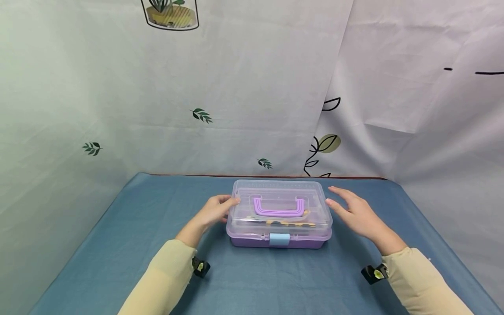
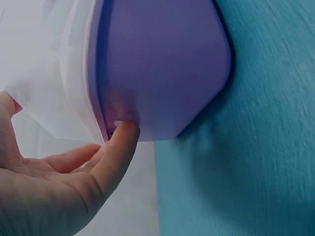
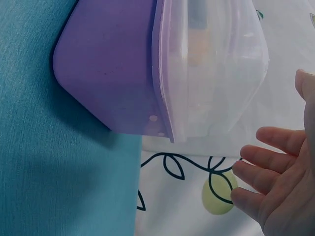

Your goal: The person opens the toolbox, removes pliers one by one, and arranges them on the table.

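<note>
A plastic storage box (image 1: 279, 214) with a purple base, a see-through lid, a purple carry handle (image 1: 278, 208) and a light blue latch (image 1: 279, 239) sits at the back of the table. Its lid is down; yellowish and dark items show dimly through it. My left hand (image 1: 215, 210) grips the box's left end: the thumb lies on the lid, and a fingertip (image 2: 129, 130) touches the purple side just under the rim. Off the right end, my right hand (image 1: 356, 214) hovers apart from the box, its fingers (image 3: 258, 174) spread and holding nothing.
A blue cloth (image 1: 236, 284) covers the table. Behind it hangs a pale curtain (image 1: 236, 87) printed with leaves, which also closes in both sides. Each wrist wears a small black camera, one on the left (image 1: 201, 267) and one on the right (image 1: 374, 274).
</note>
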{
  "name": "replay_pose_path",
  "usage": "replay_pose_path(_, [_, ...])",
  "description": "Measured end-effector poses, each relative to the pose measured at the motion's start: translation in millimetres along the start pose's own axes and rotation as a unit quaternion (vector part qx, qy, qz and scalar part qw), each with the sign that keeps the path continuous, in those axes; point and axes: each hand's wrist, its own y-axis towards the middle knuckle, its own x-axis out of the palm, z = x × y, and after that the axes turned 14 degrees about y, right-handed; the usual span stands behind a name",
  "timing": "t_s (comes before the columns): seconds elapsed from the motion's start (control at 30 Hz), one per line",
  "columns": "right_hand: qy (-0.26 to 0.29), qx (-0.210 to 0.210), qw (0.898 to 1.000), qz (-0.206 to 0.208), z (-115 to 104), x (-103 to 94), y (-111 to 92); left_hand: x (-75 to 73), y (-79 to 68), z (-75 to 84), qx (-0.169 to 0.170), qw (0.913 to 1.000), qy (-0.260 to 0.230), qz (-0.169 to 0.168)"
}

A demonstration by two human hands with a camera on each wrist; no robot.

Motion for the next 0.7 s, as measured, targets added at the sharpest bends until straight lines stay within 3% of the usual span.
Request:
replay_pose_path(0.37, [0.01,0.002,1.0,-0.007,-7.8,2.6,-1.1,1.0,1.3,0.4,-0.023,0.9995,-0.022,-0.004])
replay_pose_path(0.7, [0.055,-0.035,0.998,0.002,-23.9,3.8,-1.8,2.2,-0.4,-0.8,-0.027,0.9993,-0.026,-0.001])
